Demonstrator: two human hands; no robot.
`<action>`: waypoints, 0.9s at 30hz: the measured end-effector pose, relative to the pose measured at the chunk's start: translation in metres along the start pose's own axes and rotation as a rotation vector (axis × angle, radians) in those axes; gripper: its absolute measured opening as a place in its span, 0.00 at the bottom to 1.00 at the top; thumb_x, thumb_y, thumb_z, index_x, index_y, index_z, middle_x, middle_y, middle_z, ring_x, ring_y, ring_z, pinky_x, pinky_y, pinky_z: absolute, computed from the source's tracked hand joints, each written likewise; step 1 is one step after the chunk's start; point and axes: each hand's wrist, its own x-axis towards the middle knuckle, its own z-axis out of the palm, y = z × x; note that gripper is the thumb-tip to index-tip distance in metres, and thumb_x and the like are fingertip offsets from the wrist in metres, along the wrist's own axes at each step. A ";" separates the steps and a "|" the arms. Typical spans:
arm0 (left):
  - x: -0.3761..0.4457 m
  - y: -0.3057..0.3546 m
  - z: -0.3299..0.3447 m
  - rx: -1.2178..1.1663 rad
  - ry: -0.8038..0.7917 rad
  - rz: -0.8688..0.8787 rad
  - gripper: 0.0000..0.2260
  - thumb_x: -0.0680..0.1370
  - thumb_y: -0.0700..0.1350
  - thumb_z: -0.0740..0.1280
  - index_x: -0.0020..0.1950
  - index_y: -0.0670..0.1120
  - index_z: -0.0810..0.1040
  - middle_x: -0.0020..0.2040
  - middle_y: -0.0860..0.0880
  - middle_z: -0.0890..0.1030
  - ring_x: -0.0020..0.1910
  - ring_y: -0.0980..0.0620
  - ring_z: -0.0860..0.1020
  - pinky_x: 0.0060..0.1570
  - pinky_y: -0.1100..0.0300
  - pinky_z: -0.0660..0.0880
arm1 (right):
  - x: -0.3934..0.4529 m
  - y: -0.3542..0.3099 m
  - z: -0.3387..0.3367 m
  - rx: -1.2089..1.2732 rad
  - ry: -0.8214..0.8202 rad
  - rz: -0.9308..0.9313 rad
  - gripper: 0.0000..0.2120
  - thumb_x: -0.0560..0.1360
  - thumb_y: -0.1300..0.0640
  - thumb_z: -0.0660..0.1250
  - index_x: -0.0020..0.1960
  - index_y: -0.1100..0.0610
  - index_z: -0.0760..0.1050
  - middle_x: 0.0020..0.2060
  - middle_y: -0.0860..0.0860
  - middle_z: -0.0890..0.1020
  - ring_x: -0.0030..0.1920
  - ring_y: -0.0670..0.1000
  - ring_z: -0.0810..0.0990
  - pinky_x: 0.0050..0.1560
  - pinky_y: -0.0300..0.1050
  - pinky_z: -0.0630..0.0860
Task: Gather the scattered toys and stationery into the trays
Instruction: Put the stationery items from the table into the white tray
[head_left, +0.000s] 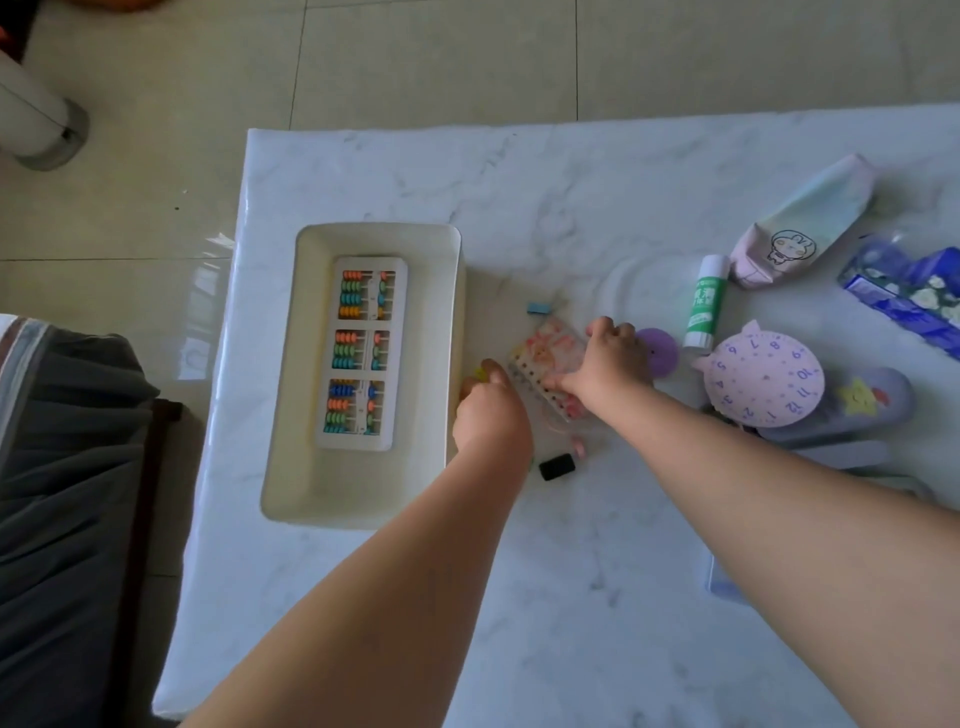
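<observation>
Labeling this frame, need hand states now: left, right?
Left hand: fingers curled round a small yellow piece beside the tray.
Right hand: grips the pink notebook on the table.

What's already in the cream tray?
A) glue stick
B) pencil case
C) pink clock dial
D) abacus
D: only the abacus lies inside the tray; the glue stick, clock dial and pencil case sit on the table to its right.

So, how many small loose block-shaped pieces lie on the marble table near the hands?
2: a small blue block beyond the pink patterned notebook, and a black block between the forearms. The left hand may hide more.
</observation>
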 end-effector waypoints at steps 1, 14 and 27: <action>0.000 0.000 0.003 0.024 -0.003 -0.010 0.40 0.75 0.35 0.65 0.79 0.46 0.44 0.69 0.38 0.65 0.59 0.41 0.76 0.50 0.52 0.76 | 0.001 -0.001 0.001 -0.004 -0.013 0.021 0.42 0.62 0.40 0.78 0.65 0.58 0.63 0.64 0.59 0.69 0.65 0.61 0.68 0.61 0.51 0.70; -0.004 0.013 0.007 -0.143 0.104 -0.003 0.30 0.75 0.34 0.63 0.74 0.43 0.55 0.61 0.41 0.73 0.55 0.41 0.78 0.47 0.53 0.75 | -0.004 0.007 -0.014 0.171 0.009 -0.061 0.13 0.80 0.51 0.61 0.57 0.60 0.71 0.57 0.59 0.79 0.57 0.61 0.77 0.45 0.46 0.67; 0.017 -0.062 -0.087 -0.511 0.463 -0.106 0.26 0.77 0.32 0.55 0.74 0.45 0.62 0.69 0.42 0.69 0.61 0.43 0.75 0.50 0.55 0.72 | -0.037 -0.118 -0.035 0.636 0.205 -0.224 0.12 0.79 0.58 0.58 0.61 0.55 0.71 0.53 0.54 0.81 0.52 0.59 0.80 0.49 0.49 0.76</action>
